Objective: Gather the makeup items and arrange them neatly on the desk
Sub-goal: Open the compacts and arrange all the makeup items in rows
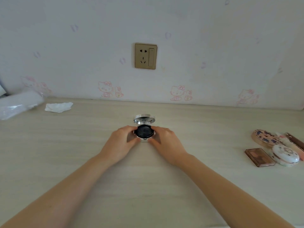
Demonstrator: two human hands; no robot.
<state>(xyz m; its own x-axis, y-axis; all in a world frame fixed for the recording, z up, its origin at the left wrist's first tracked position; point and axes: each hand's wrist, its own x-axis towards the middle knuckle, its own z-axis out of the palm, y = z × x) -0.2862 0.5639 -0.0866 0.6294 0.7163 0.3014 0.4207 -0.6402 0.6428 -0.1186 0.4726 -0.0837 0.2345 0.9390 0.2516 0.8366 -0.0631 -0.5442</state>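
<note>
A round silver compact [144, 132] stands open in the middle of the pale wooden desk [148, 178], its mirrored lid tilted up at the back and a black puff showing inside. My left hand [122, 142] grips its left side and my right hand [164, 140] grips its right side, fingers curled round the base. At the right edge lies a cluster of makeup: a patterned round compact [264, 137], a white floral round compact [285, 155], a brown rectangular palette [259, 157] and a dark brown case [295, 140].
A crumpled white tissue [58, 107] and a clear plastic wrap [18, 104] lie at the back left by the wall. A gold wall socket [145, 56] sits above the desk on cartoon-print wallpaper.
</note>
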